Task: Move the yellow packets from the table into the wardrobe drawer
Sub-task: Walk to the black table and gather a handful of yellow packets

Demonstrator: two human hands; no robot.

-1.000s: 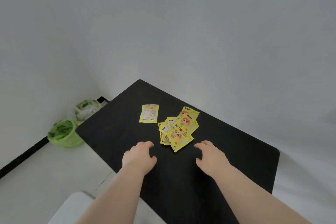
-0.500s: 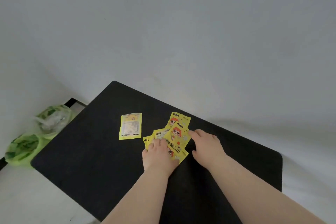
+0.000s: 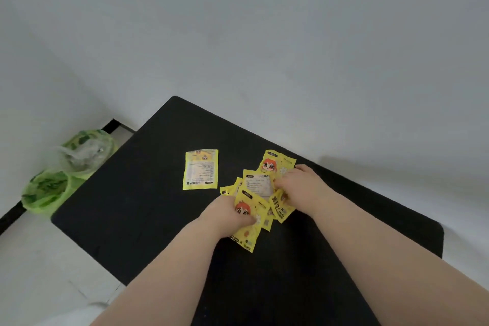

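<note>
Pale grey walls meet in a corner behind a black bench [image 3: 137, 219] that runs from the corner at 11 o'clock toward 4 o'clock. On the floor at 9 o'clock, just beside the bench edge, sit two green plastic bags [image 3: 47, 190], the farther one holding something clear and crumpled.

A pile of yellow packets [image 3: 260, 188] with an orange-haired cartoon face lies overlapped near the bench middle. One single yellow packet [image 3: 201, 169] lies apart at 10 o'clock from the pile, printed back upward, flat on the bench.

Both bare forearms reach in from 6 o'clock. The left hand [image 3: 227, 217] rests on the near side of the pile, its grip curled closed on a front-facing packet [image 3: 250, 225] whose lower end sticks out toward 5 o'clock. The right hand [image 3: 301, 188] presses on the far right of the pile, fingers bent down over the packets; its grip is closed on them, though which packet it pinches cannot be told.
</note>
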